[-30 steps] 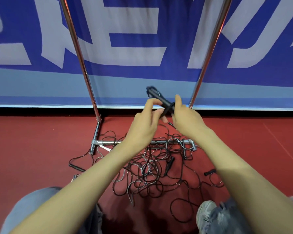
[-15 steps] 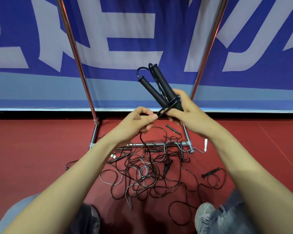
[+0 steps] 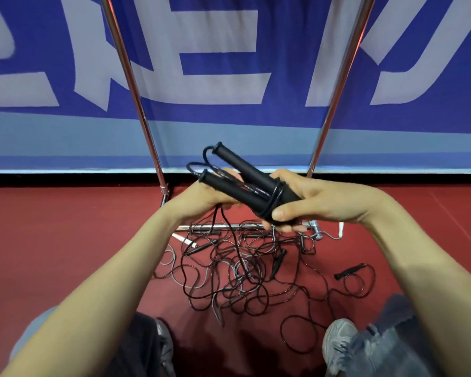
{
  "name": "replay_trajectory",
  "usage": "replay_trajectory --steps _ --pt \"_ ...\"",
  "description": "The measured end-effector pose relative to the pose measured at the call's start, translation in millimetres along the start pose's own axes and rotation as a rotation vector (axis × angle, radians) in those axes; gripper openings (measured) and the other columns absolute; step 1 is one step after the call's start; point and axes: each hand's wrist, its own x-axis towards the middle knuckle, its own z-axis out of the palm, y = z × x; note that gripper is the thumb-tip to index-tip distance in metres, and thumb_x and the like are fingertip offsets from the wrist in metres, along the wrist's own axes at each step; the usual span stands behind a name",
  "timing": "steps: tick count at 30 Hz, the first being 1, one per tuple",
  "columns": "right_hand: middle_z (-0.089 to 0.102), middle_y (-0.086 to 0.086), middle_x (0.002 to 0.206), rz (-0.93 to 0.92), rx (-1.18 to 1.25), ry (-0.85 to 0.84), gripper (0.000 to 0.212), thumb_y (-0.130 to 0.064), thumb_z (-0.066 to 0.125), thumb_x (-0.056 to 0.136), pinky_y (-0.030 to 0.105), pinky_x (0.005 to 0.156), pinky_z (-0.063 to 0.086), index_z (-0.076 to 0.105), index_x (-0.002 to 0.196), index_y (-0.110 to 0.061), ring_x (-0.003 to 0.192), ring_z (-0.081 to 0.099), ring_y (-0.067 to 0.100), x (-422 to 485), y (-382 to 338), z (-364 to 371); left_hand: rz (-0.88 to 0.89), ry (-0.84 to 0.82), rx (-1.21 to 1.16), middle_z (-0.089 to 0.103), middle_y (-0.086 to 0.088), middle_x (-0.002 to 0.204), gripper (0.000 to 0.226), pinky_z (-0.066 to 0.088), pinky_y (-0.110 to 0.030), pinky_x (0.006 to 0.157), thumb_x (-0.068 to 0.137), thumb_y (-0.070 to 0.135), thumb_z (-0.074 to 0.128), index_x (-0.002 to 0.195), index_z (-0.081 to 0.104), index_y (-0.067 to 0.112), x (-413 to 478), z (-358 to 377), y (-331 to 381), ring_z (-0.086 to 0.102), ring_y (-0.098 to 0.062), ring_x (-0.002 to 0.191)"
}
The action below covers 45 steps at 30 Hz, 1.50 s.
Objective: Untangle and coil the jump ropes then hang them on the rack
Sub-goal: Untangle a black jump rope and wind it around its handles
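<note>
We see the right hand (image 3: 318,202) closed round the lower ends of two black handles (image 3: 245,178), with the thumb laid along the front and the fingers curled underneath. The handles are matte, round and slightly tapered. They lie side by side and point up and left, held above the rack's base bar (image 3: 207,227). Several turns of thin, glossy black cord (image 3: 273,198) bind them just above the thumb. The left hand (image 3: 201,197), touching the handles from behind, has its fingers curled in on the cord, which drops from it to the floor (image 3: 65,227). Its fingertips are blurred.

In front of the base bar and partly across it lies a tangle of jump ropes (image 3: 242,270). These are wiry loops, mostly black with some greyish, and slim tapered grips lie among them. A ribbed black grip (image 3: 350,271) lies apart at the tangle's right edge.

The rack (image 3: 136,85) is shiny chrome tube with two slanting uprights. Behind it hangs a blue banner (image 3: 215,50) with large pale lettering. On our side of the rack we see a grey shoe (image 3: 337,338) on the smooth red floor.
</note>
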Motion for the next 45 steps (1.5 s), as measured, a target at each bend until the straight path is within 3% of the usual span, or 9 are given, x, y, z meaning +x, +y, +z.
replay_trajectory --steps 7,17,22,24,28,33,36,40,45 --pt "0.061 0.008 0.078 0.398 -0.310 -0.184 0.042 -0.009 0.057 0.095 0.020 0.053 0.039 0.024 0.121 -0.011 0.057 0.046 0.016 29.1 22.1 22.1 -0.182 -0.279 0.136 0.071 -0.005 0.068 0.032 0.045 -0.020 0.063 0.075 -0.006 0.073 0.095 0.053 0.010 4.1 -1.9 29.2 0.061 -0.010 0.058" --pt "0.050 0.007 0.091 0.631 -1.211 0.239 0.050 -0.006 0.043 0.093 0.033 0.063 0.040 0.023 0.138 -0.015 0.076 0.051 0.029 48.9 40.7 18.7 -0.203 -0.070 0.600 0.066 -0.003 0.077 0.025 0.048 -0.021 0.052 0.095 0.015 0.058 0.116 0.044 0.013 4.3 43.7 29.2 0.058 -0.009 0.045" --pt "0.052 0.019 0.109 0.456 -1.224 0.652 0.056 -0.001 0.044 0.090 0.037 0.067 0.036 0.022 0.139 -0.017 0.091 0.056 0.036 51.2 43.7 10.6 -0.249 0.223 0.231 0.069 -0.011 0.071 0.021 0.053 -0.027 0.056 0.093 0.011 0.061 0.098 0.040 0.008 6.9 42.3 30.4 0.063 -0.019 0.051" --pt "0.049 0.016 0.102 0.366 -1.183 0.728 0.053 -0.001 0.045 0.090 0.036 0.065 0.034 0.023 0.136 -0.016 0.081 0.050 0.034 50.7 42.3 8.5 -0.205 0.240 0.410 0.071 -0.005 0.069 0.021 0.049 -0.019 0.060 0.094 0.020 0.062 0.093 0.043 0.011 6.3 38.1 36.1 0.065 -0.014 0.053" --pt "0.041 0.011 0.092 0.382 -1.233 0.712 0.050 -0.001 0.044 0.090 0.036 0.062 0.032 0.025 0.135 -0.016 0.074 0.043 0.030 47.5 37.4 6.6 -0.205 0.238 0.662 0.070 -0.002 0.064 0.029 0.051 -0.028 0.061 0.094 0.038 0.058 0.091 0.045 0.012 4.0 32.3 38.6 0.064 -0.014 0.050" --pt "0.051 0.013 0.109 0.545 -1.355 0.503 0.054 -0.003 0.043 0.092 0.036 0.069 0.035 0.025 0.139 -0.020 0.093 0.053 0.032 39.2 28.6 4.1 -0.365 0.023 0.176 0.067 -0.010 0.067 0.020 0.045 -0.024 0.046 0.096 0.018 0.059 0.105 0.046 0.006 2.1 34.8 41.6 0.054 -0.014 0.041" --pt "0.049 0.005 0.092 0.647 -1.365 0.332 0.050 -0.004 0.038 0.094 0.033 0.062 0.035 0.029 0.140 -0.023 0.079 0.048 0.027 29.6 25.0 3.7 -0.243 0.009 0.623 0.070 -0.001 0.076 0.024 0.040 -0.022 0.053 0.095 0.023 0.059 0.114 0.048 0.013 2.2 29.4 30.3 0.052 -0.009 0.053" --pt "0.050 0.007 0.095 0.709 -1.347 0.329 0.049 -0.002 0.038 0.093 0.033 0.064 0.036 0.031 0.138 -0.018 0.080 0.048 0.027 31.8 23.3 5.6 -0.164 0.100 1.109 0.069 -0.008 0.102 0.030 0.048 -0.037 0.072 0.097 0.034 0.050 0.123 0.045 0.018 5.8 37.5 18.0 0.062 -0.032 0.085" --pt "0.049 0.005 0.093 0.733 -1.324 0.360 0.048 -0.003 0.041 0.092 0.033 0.063 0.037 0.032 0.136 -0.020 0.079 0.050 0.026 29.1 22.9 -0.8 -0.188 0.138 0.943 0.068 0.004 0.085 0.035 0.051 -0.036 0.075 0.092 0.043 0.058 0.119 0.050 0.022 11.0 37.5 15.6 0.062 -0.023 0.081"
